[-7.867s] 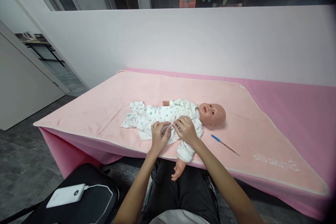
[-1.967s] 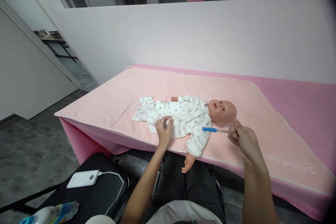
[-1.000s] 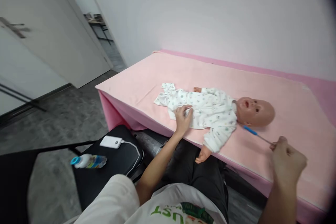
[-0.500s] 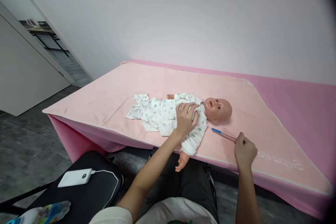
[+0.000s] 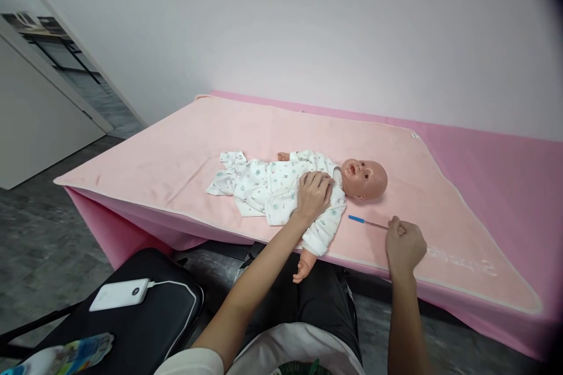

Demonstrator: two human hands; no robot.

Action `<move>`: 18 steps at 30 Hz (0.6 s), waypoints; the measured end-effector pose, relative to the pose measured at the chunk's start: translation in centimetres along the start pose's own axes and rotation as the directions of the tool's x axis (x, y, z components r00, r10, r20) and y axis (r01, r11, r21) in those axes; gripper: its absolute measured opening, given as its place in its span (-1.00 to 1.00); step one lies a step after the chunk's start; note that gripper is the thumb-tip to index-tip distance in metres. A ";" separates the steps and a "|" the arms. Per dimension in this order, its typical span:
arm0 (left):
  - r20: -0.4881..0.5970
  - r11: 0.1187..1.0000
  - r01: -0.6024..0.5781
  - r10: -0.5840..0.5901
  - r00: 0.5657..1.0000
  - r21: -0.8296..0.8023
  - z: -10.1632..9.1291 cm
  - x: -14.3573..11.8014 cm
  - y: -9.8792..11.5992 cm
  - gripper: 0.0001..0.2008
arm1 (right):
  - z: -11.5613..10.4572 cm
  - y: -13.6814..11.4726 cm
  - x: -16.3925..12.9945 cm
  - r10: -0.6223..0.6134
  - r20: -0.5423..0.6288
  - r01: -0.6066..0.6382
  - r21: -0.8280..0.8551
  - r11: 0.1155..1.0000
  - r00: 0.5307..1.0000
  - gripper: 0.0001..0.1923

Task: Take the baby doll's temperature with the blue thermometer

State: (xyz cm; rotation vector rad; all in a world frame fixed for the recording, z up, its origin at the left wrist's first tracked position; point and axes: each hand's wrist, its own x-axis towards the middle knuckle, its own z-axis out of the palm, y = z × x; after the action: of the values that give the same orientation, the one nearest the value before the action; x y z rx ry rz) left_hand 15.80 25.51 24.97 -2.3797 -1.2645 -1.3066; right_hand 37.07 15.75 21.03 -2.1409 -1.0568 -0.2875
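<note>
A baby doll (image 5: 272, 187) in a white patterned outfit lies on its back on the pale pink blanket (image 5: 167, 146), its bald head to the right and one arm hanging over the near edge. My left hand (image 5: 314, 193) rests on the doll's chest, fingers slightly bent and holding nothing. Gripped in my right hand (image 5: 405, 245) is a thin stick with a blue tip (image 5: 356, 219); the tip points left, just below the doll's head and apart from it. My closed fingers hide the stick's other end.
Darker pink cloth (image 5: 505, 176) covers the table under the blanket. A white wall (image 5: 352, 47) stands behind. At lower left, a black chair seat (image 5: 152, 307) holds a white power bank (image 5: 118, 295) with a cable and a bottle with a colourful label (image 5: 85, 353).
My right hand has shifted slightly left, bringing the blue-tipped stick with it. My left hand has settled flatter on the doll's chest, its fingers closer together. The camera view has tilted down a little.
</note>
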 end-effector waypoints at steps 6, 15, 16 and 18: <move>-0.024 1.000 -0.024 0.025 0.999 0.014 0.1 -0.2 -0.1 -0.86 | 1.0 -8.2 -1.2 -0.274 -0.164 0.316 0.348 0.883 0.948 -0.71; -0.140 0.996 0.087 -0.086 0.986 0.000 0.7 -0.8 -1.1 -0.87 | 6.3 -16.9 0.1 -0.466 -0.031 0.357 0.689 0.631 0.884 -0.66; -0.148 0.996 0.087 -0.087 0.985 -0.005 0.7 -0.9 -1.1 -0.88 | 6.6 -16.7 0.1 -0.448 -0.031 0.335 0.709 0.620 0.893 -0.66; -0.165 0.996 0.085 -0.088 0.982 -0.020 0.8 -1.0 -0.9 -0.88 | 6.8 -16.0 -0.1 -0.423 -0.037 0.313 0.732 0.605 0.905 -0.66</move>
State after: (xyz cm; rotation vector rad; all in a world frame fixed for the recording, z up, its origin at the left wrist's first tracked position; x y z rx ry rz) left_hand 15.40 25.84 23.56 -2.1930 -1.3273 -1.5065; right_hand 24.10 26.86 24.22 -1.2145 -1.4076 0.1059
